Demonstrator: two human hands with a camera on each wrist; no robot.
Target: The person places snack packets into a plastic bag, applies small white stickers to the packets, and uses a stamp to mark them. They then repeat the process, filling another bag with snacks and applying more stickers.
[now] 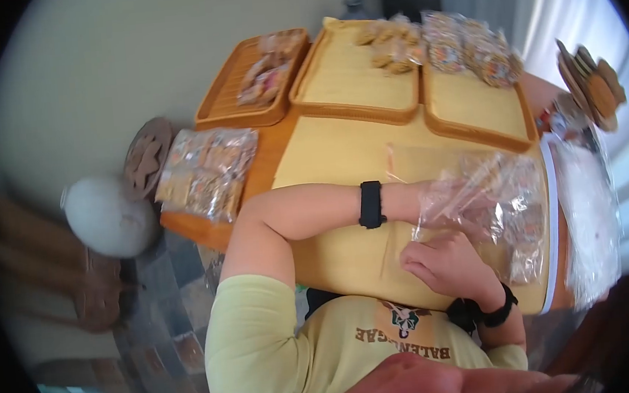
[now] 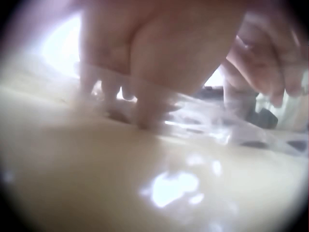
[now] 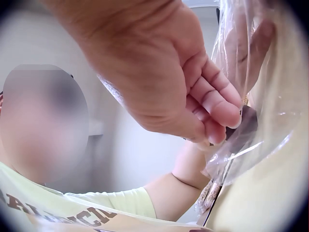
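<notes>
A large clear plastic bag [image 1: 482, 161] lies across the cream mat, with several small wrapped packets [image 1: 527, 253] showing at its right end. My left hand [image 1: 459, 201] is behind or inside the clear film, fingers extended; in the left wrist view the hand [image 2: 159, 58] points its fingers down at the surface. Nearer my body, my right hand [image 1: 449, 263] has its fingers curled. In the right wrist view that hand [image 3: 164, 77] pinches the edge of the clear bag [image 3: 260, 145] between thumb and fingers, while my left hand [image 3: 248, 53] shows through the film.
Three wicker trays stand at the back: one [image 1: 209, 120] with wrapped items, one [image 1: 397, 116] with bagged cookies, one [image 1: 506, 141] with patterned packets. More packets [image 1: 209, 168] lie on the table's left side. Clear plastic [image 1: 590, 226] hangs at the right edge.
</notes>
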